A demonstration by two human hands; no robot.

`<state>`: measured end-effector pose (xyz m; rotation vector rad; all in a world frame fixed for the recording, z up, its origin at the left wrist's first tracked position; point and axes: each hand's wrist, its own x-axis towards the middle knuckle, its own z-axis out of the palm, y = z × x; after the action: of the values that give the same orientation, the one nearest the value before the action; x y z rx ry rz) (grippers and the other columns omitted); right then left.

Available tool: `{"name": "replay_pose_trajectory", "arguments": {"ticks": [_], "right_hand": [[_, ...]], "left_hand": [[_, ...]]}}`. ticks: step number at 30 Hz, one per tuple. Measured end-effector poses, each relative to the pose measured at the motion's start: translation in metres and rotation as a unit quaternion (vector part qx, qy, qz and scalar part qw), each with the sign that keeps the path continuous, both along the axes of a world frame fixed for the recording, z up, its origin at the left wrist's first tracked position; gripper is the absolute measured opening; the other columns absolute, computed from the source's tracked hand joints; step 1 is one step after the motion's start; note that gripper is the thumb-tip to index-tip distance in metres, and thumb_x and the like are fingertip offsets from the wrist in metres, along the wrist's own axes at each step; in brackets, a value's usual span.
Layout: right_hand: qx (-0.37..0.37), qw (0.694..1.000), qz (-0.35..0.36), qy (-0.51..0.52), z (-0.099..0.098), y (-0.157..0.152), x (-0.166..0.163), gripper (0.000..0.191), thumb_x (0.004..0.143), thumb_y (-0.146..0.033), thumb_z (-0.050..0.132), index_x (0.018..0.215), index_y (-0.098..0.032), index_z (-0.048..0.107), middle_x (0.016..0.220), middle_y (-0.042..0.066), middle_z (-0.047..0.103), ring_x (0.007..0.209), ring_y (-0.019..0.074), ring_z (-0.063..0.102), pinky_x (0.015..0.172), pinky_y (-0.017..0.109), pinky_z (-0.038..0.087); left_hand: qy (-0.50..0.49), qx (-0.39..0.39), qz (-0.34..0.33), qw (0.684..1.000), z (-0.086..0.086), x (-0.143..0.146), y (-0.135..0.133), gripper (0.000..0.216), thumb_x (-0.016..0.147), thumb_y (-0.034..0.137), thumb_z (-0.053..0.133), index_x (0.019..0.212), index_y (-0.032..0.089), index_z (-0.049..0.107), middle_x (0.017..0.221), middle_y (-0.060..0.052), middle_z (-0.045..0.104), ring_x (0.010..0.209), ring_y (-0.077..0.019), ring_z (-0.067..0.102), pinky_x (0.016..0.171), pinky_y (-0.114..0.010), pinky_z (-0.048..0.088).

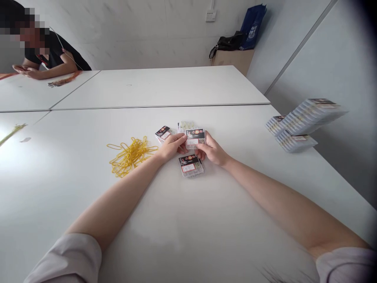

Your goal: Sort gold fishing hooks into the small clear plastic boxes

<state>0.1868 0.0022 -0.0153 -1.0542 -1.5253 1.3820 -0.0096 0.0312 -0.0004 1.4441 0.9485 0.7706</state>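
Observation:
Both my hands hold one small clear plastic box with a dark label just above the white table. My left hand pinches its left edge with fingers curled. My right hand grips its right side and underside. A second labelled box lies flat on the table right below my hands. A third box lies to the upper left, and another, partly hidden, sits behind the held one.
A loose pile of yellow rubber bands lies left of my hands. Stacks of several similar boxes stand at the table's right edge. Another person sits at the far left table. Bags rest on a cabinet by the back wall.

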Motion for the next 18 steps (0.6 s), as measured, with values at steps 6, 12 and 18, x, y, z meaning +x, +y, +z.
{"name": "replay_pose_trajectory", "arguments": {"ticks": [6, 12, 18], "right_hand": [[-0.01, 1.0, 0.004, 0.001, 0.0058, -0.0018, -0.0028, 0.034, 0.081, -0.033, 0.056, 0.111, -0.023, 0.043, 0.065, -0.006, 0.06, 0.053, 0.0139, 0.056, 0.047, 0.026, 0.045], [0.003, 1.0, 0.006, -0.01, 0.0039, -0.0016, -0.0026, 0.036, 0.081, -0.033, 0.056, 0.113, -0.023, 0.044, 0.066, -0.006, 0.058, 0.053, 0.0137, 0.054, 0.048, 0.026, 0.044], [0.098, 0.993, -0.015, -0.062, -0.0008, -0.0056, -0.0003, 0.032, 0.085, -0.03, 0.054, 0.116, -0.023, 0.046, 0.068, -0.006, 0.053, 0.058, 0.0144, 0.051, 0.056, 0.028, 0.044]], "left_hand": [[0.025, 0.001, 0.003, 1.0, -0.0023, -0.0014, 0.0011, 0.052, 0.083, 0.067, 0.061, 0.078, 0.015, 0.058, 0.066, -0.001, 0.061, 0.06, -0.0112, 0.059, 0.06, -0.024, 0.051], [0.016, 0.011, 0.0, 1.0, -0.0048, -0.0025, 0.002, 0.048, 0.081, 0.063, 0.067, 0.083, 0.015, 0.06, 0.068, 0.0, 0.062, 0.062, -0.0112, 0.06, 0.062, -0.024, 0.052], [0.022, 0.009, -0.012, 1.0, -0.0033, -0.0024, 0.0016, 0.044, 0.081, 0.058, 0.069, 0.086, 0.015, 0.062, 0.066, 0.0, 0.061, 0.061, -0.0111, 0.059, 0.062, -0.024, 0.051]]}}
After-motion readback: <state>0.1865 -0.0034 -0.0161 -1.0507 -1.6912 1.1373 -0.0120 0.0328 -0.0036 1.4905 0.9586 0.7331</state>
